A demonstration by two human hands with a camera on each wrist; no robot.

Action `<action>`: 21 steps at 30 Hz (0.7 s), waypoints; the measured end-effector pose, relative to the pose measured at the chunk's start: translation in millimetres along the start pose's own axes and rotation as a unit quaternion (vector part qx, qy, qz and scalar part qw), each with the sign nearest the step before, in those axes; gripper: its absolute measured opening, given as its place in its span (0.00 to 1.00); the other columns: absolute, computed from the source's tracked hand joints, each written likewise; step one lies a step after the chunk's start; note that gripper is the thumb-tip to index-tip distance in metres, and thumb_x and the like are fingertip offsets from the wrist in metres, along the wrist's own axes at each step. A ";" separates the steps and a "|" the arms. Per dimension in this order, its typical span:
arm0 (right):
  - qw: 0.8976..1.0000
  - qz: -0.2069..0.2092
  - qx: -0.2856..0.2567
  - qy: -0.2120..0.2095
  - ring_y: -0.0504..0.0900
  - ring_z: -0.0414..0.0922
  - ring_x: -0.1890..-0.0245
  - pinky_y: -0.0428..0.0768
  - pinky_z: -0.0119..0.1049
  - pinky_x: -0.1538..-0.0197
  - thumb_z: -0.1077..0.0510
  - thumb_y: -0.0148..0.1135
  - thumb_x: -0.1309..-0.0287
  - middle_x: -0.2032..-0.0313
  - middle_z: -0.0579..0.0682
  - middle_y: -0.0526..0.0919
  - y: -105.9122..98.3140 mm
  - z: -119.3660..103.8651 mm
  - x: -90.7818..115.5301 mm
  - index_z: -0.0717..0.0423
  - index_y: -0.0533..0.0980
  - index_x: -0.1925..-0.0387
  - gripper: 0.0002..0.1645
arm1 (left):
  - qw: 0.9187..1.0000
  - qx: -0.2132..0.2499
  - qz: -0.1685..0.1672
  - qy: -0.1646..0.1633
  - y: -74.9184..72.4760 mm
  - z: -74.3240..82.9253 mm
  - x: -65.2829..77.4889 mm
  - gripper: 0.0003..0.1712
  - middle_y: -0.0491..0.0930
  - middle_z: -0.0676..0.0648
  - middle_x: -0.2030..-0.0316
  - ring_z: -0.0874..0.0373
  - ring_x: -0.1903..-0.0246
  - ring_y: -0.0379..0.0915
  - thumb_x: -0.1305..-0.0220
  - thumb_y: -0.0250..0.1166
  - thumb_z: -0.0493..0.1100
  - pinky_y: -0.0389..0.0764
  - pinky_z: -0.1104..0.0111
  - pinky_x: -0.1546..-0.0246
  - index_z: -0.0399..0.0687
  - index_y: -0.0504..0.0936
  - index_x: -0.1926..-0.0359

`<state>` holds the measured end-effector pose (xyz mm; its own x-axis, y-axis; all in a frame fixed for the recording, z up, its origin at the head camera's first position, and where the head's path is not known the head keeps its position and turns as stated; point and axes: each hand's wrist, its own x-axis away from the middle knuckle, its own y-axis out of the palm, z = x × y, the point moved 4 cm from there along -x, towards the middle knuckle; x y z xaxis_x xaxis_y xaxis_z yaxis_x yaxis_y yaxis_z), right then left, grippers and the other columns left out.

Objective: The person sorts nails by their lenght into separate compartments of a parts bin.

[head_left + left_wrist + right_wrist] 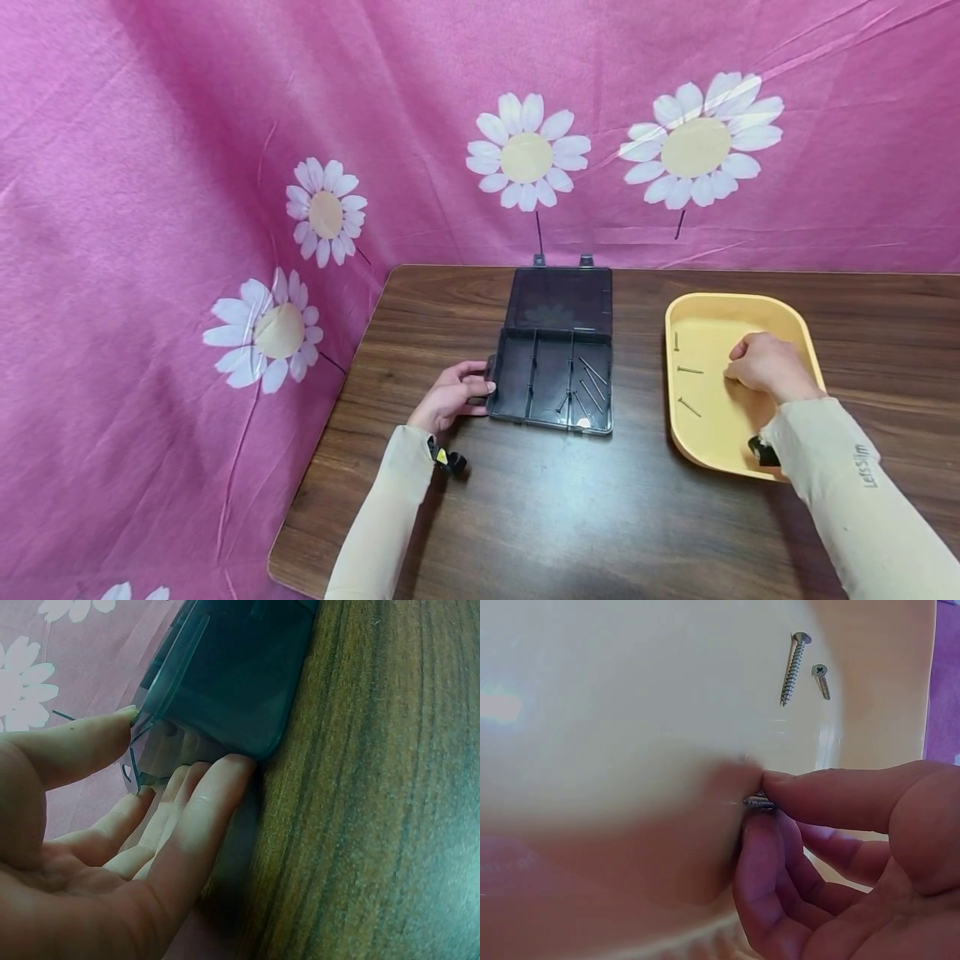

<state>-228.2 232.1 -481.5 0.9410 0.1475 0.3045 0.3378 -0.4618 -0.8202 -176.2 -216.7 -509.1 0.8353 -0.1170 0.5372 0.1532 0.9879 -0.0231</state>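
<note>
A dark see-through compartment box [551,421] lies with its lid [561,298] folded back. Its right compartment holds several screws [592,383]; two dividers split the inside. My left hand [452,396] holds the box by its left side, the thumb at the upper rim and the other fingers against the outer wall, as the left wrist view shows. Inside the yellow tray [678,433], my right hand [768,367] pinches a screw [759,801] between thumb and fingers, close over the tray floor. Other loose screws [795,669] lie near the tray's wall.
The wooden table [585,517] carries the box on the left and the tray on the right, with a gap of bare tabletop between them. A pink cloth with daisies [420,125] hangs along the table's back and left edges.
</note>
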 end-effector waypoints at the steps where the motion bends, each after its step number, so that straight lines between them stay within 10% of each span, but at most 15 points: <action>1: 1.000 0.000 0.001 -0.001 0.74 0.58 0.68 0.69 0.38 0.67 0.58 0.61 0.55 0.69 0.62 0.79 -0.2 -0.1 0.0 0.65 0.75 0.70 0.12 | 1.000 0.000 0.000 0.000 0.1 0.0 0.0 0.31 0.78 0.40 0.52 0.58 0.66 0.80 0.39 0.64 0.32 0.86 0.62 0.64 0.41 0.66 0.35; 21: 1.000 -0.003 0.001 -0.006 0.75 0.60 0.67 0.71 0.39 0.67 0.59 0.58 0.56 0.66 0.65 0.79 0.4 -1.6 1.1 0.66 0.75 0.67 0.14 | 1.000 0.002 -0.001 0.000 0.5 0.9 1.0 0.31 0.79 0.40 0.52 0.58 0.66 0.80 0.39 0.64 0.32 0.86 0.63 0.64 0.41 0.66 0.35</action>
<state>-227.0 230.7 -480.7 0.9393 0.1603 0.3033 0.3430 -0.4590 -0.8195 -175.7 -216.2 -507.7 0.8348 -0.1192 0.5375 0.1534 0.9880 -0.0193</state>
